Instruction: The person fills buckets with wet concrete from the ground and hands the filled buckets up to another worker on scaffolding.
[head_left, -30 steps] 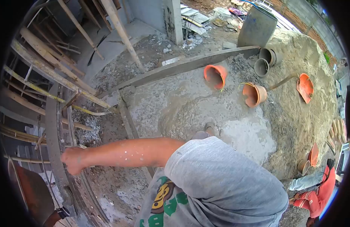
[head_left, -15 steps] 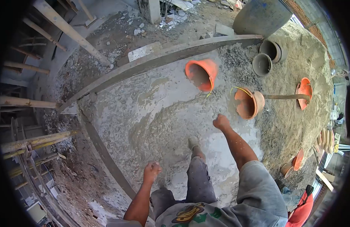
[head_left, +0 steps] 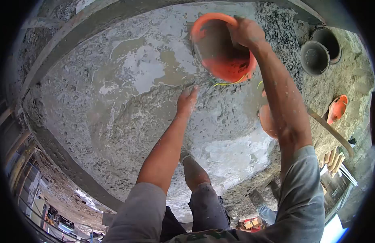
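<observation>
In the upper middle of the head view an orange bucket [head_left: 230, 71] is tipped, its mouth turned toward me. Grey residue coats its inside, and a yellow cord hangs at its lower rim. My right hand [head_left: 249, 33] is closed around the bucket's upper right rim. Below and left of the bucket, my left hand [head_left: 187, 100] reaches forward with fingers stretched out, holding nothing and apart from the bucket. Wet grey concrete [head_left: 143, 117] spreads beneath both hands. Behind my right forearm, a second orange bucket [head_left: 268, 121] is partly hidden.
Two dark buckets [head_left: 315, 58] stand at the upper right. An orange bucket-like piece [head_left: 337, 109] lies near a wooden handle [head_left: 331, 131]. A raised edge [head_left: 61, 152] borders the concrete at left. Another person's boots [head_left: 258, 198] show at lower right.
My right hand has moved forward and taken hold of the orange bucket's rim, and the bucket is now tilted. My left hand has reached forward and its fingers have straightened. The view has shifted closer.
</observation>
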`<state>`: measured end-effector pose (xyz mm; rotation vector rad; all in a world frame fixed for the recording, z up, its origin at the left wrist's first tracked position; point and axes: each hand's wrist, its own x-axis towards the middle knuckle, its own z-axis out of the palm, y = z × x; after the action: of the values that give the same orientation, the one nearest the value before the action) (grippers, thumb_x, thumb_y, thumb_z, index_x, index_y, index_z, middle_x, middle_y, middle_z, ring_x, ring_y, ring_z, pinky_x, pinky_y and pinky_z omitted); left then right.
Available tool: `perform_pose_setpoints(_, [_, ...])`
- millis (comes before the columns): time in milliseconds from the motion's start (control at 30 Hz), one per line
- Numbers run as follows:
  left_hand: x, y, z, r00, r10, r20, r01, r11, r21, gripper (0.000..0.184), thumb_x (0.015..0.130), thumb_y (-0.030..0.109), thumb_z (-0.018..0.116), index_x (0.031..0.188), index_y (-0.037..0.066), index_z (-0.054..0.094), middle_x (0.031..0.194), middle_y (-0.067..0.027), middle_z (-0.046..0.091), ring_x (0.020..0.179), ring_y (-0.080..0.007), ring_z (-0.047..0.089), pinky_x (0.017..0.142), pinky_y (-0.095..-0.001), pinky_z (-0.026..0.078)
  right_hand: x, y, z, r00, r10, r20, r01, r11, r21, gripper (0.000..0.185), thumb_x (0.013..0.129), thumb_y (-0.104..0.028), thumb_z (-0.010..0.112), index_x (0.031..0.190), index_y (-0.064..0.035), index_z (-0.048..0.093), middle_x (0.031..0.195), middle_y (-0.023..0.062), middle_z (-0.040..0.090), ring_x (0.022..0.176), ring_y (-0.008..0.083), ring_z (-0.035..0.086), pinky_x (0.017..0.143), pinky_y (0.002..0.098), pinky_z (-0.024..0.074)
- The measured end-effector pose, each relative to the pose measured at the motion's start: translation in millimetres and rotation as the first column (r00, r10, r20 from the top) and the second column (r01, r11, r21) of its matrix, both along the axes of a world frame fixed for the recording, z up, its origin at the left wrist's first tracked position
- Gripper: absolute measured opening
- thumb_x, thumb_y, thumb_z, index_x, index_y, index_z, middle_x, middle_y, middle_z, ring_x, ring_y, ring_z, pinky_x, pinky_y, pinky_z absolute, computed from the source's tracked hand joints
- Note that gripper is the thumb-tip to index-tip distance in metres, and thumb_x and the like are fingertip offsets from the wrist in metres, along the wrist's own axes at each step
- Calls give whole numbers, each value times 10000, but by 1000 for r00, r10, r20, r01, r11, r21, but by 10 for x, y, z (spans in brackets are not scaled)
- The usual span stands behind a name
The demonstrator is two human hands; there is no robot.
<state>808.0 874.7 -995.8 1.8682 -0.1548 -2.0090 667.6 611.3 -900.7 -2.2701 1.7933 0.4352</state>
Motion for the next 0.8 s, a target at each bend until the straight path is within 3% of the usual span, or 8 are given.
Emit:
perform_pose_setpoints(100, [-527, -217, -181, 935, 342, 90, -284, 879, -383, 660, 797, 388, 666, 1198, -69, 407, 1059, -168, 578, 961, -248, 575, 843, -337, 455, -902, 545, 354, 983, -107, 149, 107, 994, 10, 609, 727, -73, 558, 1313, -179, 431, 955, 201, 639, 884, 367, 618, 791, 404, 491])
perform_pose_setpoints(200, [-790, -506, -354, 873, 382, -304, -477, 798, -369, 869, 732, 346, 741, 1300, -108, 265, 1230, -231, 487, 1144, -313, 483, 971, -353, 372, -1661, 1349, 344, 641, -460, 615, 373, 886, 274, 582, 677, 45, 534, 1248, -59, 500, 907, 76, 648, 851, 160, 612, 775, 299, 484])
perform_pose_setpoints(267, [-828, -591, -406, 980, 165, 108, -112, 918, -380, 873, 711, 337, 752, 1301, -100, 278, 1236, -252, 476, 1144, -346, 480, 972, -379, 375, -1746, 1815, 413, 502, -587, 635, 475, 801, 365, 589, 654, 44, 516, 1237, -26, 478, 1026, 77, 608, 920, 176, 584, 809, 291, 467])
perform_pose_setpoints(400, [-577, -611, -282, 771, -153, 618, 362, 904, -228, 778, 698, 342, 761, 1242, -45, 362, 1188, -238, 508, 1102, -335, 513, 932, -376, 401, -1793, 2127, 396, 533, -765, 363, 636, 645, 424, 553, 716, -63, 598, 1249, -11, 456, 1094, 102, 587, 1002, 213, 558, 881, 338, 433])
perform_pose_setpoints(500, [-686, -367, -851, 828, 46, 558, 317, 783, -535, 666, 730, 340, 740, 1190, -25, 425, 1080, -181, 571, 960, -290, 579, 857, -375, 444, -1461, 1935, 648, 366, -853, 371, 641, 521, 564, 510, 765, -120, 621, 1237, -5, 467, 1073, 105, 596, 981, 204, 568, 856, 315, 445])
perform_pose_setpoints(600, [-530, -472, -670, 960, 151, -236, -224, 919, -324, 550, 763, 342, 714, 1121, -8, 485, 999, -116, 600, 811, -204, 601, 746, -342, 485, -1650, 1792, 830, 499, -818, 285, 694, 575, 433, 388, 779, -132, 620, 1129, 18, 543, 957, 97, 625, 862, 190, 589, 777, 303, 458])
perform_pose_setpoints(700, [-826, -355, -489, 991, 93, -97, -119, 940, -320, 464, 792, 331, 690, 1071, 3, 517, 954, -77, 600, 694, -120, 571, 644, -282, 489, -1749, 1595, 1088, 521, -805, 285, 739, 592, 322, 299, 765, -82, 595, 1045, 23, 581, 876, 87, 625, 797, 168, 580, 712, 310, 459])
perform_pose_setpoints(800, [-942, -379, -190, 850, 432, -300, -485, 865, -130, 381, 816, 339, 669, 958, 4, 557, 699, -14, 549, 578, -107, 520, 576, -259, 469, -1695, 1505, 1263, 667, -695, 266, 677, 716, 172, 422, 733, -29, 573, 1153, 3, 541, 928, 157, 630, 834, 236, 610, 733, 347, 471])
